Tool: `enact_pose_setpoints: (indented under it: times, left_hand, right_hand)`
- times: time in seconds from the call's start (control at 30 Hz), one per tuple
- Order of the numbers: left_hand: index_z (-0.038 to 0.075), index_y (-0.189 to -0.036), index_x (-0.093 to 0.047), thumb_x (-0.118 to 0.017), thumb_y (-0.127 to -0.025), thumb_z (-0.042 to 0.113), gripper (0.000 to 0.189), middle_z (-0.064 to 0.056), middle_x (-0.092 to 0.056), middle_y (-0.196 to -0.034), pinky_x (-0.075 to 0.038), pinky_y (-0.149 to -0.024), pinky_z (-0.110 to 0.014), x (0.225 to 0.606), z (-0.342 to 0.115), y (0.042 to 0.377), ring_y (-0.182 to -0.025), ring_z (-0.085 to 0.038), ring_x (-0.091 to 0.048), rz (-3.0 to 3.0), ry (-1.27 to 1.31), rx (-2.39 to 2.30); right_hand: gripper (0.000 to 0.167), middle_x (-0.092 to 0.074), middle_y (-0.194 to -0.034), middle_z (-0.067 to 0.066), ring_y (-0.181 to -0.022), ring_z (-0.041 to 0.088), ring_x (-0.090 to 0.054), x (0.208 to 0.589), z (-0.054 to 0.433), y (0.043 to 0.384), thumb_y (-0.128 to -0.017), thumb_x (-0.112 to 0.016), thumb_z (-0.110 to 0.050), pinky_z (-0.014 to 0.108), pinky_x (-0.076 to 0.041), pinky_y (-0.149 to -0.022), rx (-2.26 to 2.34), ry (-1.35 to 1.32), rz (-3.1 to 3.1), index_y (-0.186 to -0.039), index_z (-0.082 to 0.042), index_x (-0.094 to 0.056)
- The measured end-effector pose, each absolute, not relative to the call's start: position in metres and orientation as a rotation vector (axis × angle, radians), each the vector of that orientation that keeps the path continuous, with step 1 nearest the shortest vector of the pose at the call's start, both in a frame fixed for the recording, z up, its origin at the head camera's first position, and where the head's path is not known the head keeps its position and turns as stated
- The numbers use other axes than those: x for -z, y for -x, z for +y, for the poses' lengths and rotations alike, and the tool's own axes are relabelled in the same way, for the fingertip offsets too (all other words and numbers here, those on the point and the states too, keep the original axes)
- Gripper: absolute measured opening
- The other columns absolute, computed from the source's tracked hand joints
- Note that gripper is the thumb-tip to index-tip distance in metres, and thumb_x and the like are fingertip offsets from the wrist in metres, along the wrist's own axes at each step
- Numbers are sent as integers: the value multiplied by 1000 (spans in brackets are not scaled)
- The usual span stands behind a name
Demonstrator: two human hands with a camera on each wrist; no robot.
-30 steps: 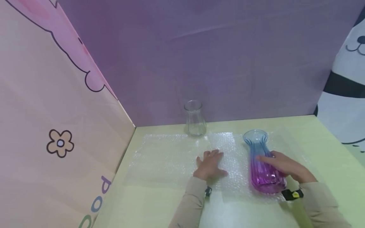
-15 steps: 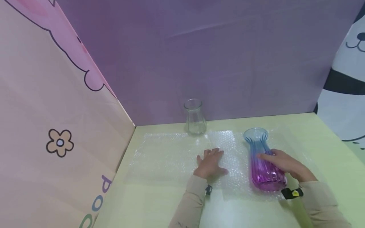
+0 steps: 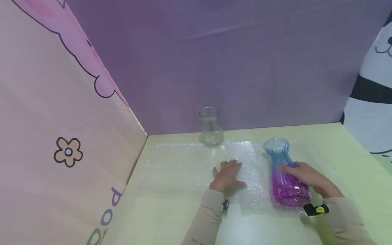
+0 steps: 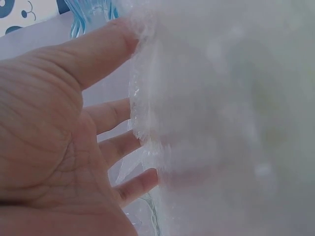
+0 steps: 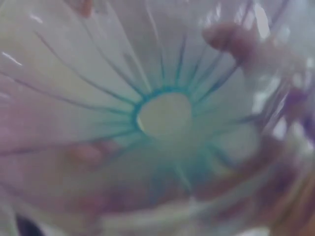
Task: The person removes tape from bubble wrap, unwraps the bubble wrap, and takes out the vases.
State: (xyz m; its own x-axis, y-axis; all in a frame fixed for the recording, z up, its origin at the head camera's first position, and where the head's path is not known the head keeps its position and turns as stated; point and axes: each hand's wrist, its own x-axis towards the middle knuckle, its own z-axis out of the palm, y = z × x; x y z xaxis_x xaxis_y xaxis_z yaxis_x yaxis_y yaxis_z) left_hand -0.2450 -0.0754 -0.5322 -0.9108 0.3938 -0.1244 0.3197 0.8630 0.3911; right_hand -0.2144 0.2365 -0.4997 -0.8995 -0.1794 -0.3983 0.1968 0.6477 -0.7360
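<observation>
A ribbed glass vase (image 3: 280,157), blue at the flared mouth and pink-purple at the base, leans over the right part of the bubble wrap (image 3: 177,166). My right hand (image 3: 310,178) grips its side, thumb across the front. The right wrist view looks through the vase's base (image 5: 93,98) toward its blue-ringed neck, with blurred fingertips (image 5: 229,39) around the glass. Fingers spread, my left hand (image 3: 226,177) rests on the middle of the wrap. In the left wrist view, those fingers (image 4: 110,115) reach the edge of the wrap (image 4: 206,123), which hides their tips.
A smaller clear glass vase (image 3: 212,131) stands upright at the back edge of the wrap, near the purple backdrop (image 3: 245,68). The pale yellow table (image 3: 159,217) meets a printed panel (image 3: 33,102) on the left. A panda-printed panel (image 3: 379,122) is at right.
The view shifts slightly. Both hands and the coloured vase keep nearly the same place and pose.
</observation>
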Motion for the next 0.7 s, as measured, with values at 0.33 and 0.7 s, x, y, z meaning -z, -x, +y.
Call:
enact_pose_setpoints:
  times: [0.33,0.7]
  left_hand:
    - [36,-157,-38,-77,-84,50,84,12,-31,-167,-17,-121,-73,533,-71,240,-154,-25,-27,2832,-557,-579]
    - [35,-157,-39,-78,-83,50,85,11,-32,-167,-19,-120,-73,528,-74,243,-153,-26,-27,2838,-542,-548]
  right_hand:
    - [100,-38,-145,47,-131,60,-48,500,246,212,-104,-40,-60,63,-56,-95,1171,26,2411,-148,26,-14]
    - [99,-35,-149,47,-135,61,-43,499,243,216,-104,-39,-59,65,-53,-96,1173,53,2395,-150,24,-11]
